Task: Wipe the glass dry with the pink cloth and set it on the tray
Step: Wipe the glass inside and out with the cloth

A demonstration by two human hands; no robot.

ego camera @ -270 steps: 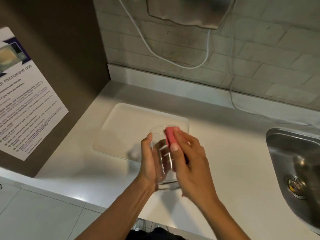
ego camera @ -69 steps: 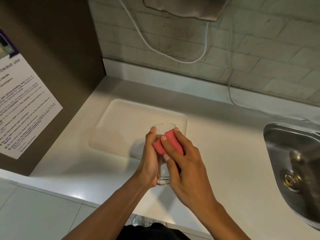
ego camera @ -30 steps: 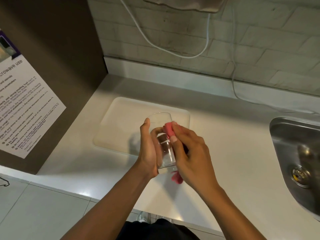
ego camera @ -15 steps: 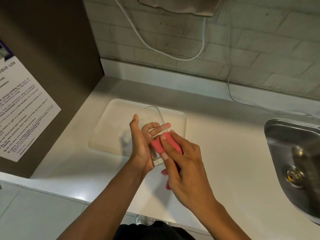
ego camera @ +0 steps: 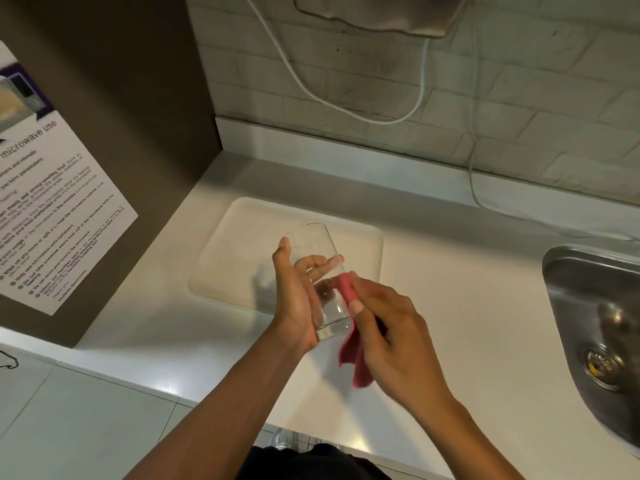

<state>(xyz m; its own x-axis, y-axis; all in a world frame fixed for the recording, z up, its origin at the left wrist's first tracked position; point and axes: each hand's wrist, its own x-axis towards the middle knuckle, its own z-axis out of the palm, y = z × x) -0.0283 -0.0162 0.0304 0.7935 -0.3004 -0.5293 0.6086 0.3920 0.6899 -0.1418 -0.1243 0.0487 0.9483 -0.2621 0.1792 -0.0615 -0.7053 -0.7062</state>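
A clear drinking glass (ego camera: pixel 313 249) is held in the air over the near edge of the white tray (ego camera: pixel 242 237), tilted with its mouth pointing away from me. My left hand (ego camera: pixel 292 299) wraps around its left side, fingers showing through the glass. My right hand (ego camera: pixel 388 327) presses the pink cloth (ego camera: pixel 349 351) against the glass's lower right side near the base. The loose end of the cloth hangs below my right palm.
A steel sink (ego camera: pixel 602 327) is sunk into the white counter (ego camera: pixel 450 271) at the right. A brown panel with a microwave notice (ego camera: pixel 45 209) stands at the left. White cables (ego camera: pixel 472 161) run down the brick wall to the counter's back.
The cloth has slid from the glass's middle down toward its base. Its loose end now hangs lower under my right hand. The glass stays tilted in my left hand.
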